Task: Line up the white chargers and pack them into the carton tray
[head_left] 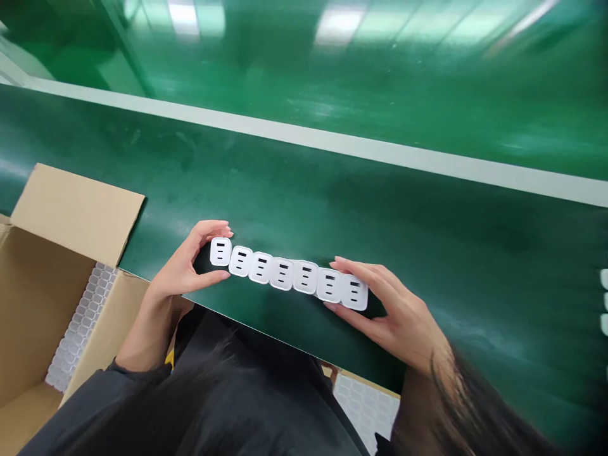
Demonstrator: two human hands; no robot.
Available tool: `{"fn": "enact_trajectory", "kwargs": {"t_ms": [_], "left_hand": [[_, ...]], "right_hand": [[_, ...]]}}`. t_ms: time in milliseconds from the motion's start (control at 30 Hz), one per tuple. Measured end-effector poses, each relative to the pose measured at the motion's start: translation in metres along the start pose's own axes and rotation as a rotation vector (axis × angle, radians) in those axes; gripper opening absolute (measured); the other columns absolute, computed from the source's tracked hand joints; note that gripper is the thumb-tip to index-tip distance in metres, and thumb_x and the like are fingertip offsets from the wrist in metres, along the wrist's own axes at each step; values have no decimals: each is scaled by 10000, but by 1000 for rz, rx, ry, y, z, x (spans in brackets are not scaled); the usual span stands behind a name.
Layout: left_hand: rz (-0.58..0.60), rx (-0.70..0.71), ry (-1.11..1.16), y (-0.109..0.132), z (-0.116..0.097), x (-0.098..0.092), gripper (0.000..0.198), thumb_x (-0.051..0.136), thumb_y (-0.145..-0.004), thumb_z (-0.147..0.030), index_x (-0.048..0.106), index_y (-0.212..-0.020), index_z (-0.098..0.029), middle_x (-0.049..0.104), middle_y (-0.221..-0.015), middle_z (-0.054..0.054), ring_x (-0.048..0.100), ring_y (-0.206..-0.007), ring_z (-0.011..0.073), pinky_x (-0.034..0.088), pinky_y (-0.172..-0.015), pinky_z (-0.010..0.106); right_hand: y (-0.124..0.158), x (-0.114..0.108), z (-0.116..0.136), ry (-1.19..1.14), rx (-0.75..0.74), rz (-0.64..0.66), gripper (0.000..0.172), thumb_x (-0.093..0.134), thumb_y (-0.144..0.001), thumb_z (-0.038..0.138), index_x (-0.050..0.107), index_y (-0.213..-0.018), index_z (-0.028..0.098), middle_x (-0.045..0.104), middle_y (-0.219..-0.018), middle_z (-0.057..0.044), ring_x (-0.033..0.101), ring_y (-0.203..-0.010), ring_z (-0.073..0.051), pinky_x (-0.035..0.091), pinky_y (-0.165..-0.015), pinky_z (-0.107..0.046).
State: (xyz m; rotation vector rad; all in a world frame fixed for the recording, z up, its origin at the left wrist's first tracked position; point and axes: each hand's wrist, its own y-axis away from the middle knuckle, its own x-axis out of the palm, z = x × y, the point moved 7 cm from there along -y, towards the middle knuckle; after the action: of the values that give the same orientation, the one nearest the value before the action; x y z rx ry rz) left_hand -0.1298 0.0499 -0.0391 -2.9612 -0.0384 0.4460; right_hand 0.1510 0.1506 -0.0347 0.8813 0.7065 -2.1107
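Observation:
A row of several white USB chargers (pixel 283 273) stands side by side above the green table, port faces up, each with a wider slot and two smaller ones. My left hand (pixel 192 259) curls round the left end, its thumb and fingers on either side of the leftmost charger (pixel 220 252). At the other end my right hand (pixel 389 307) grips the rightmost charger (pixel 354 292) and its neighbour between thumb and fingers. The leftmost charger sits slightly out of line with the others. Whether the row rests on the table or is lifted cannot be made out.
An open cardboard box (pixel 78 209) at the left holds stacked white pieces (pixel 78 326). More white pieces (pixel 365 405) lie in a carton below the table edge. A pale rail (pixel 304 134) crosses the green table (pixel 475 253). White objects (pixel 604 301) show at the right edge.

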Motion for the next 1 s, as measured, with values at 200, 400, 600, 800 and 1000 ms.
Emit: {"fn": "enact_trajectory", "kwargs": {"t_ms": [200,400,600,800,1000], "left_hand": [[6,-16,6,2,0,0,753,783,-799,-206,406,-1443,-311,595,-1258,85,575,-1177,218,510,-994,369],[15,1,-18,0,-3,1,727,768,-808,-175,425,-1437,-297,618,-1244,82,596,-1141,195,513,-981,342],[22,16,-34,-1,-7,1,695,759,-816,-169,446,-1422,-301,641,-1206,63,621,-1091,169,528,-937,298],[40,61,-172,-4,-11,4,740,811,-790,-271,449,-1435,-290,568,-1383,109,555,-1267,237,492,-1059,391],[17,253,-414,-11,-28,17,686,797,-811,-345,483,-1417,-281,573,-1378,130,557,-1266,262,524,-1025,452]], "right_hand": [[0,0,1,-7,3,8,552,655,-928,267,461,-1444,287,666,-1231,-94,669,-1039,-247,558,-893,-380],[2,2,0,-11,26,22,564,658,-926,267,451,-1449,294,664,-1254,-91,661,-1073,-254,550,-914,-396],[1,1,-1,2,-2,7,560,659,-927,288,452,-1447,290,674,-1237,-93,660,-1053,-252,552,-887,-391],[0,0,2,-2,11,13,561,663,-922,272,453,-1442,290,677,-1237,-91,659,-1055,-252,548,-897,-398],[0,0,2,0,5,7,554,664,-924,281,455,-1437,273,679,-1228,-95,654,-1062,-251,547,-895,-392]]}}
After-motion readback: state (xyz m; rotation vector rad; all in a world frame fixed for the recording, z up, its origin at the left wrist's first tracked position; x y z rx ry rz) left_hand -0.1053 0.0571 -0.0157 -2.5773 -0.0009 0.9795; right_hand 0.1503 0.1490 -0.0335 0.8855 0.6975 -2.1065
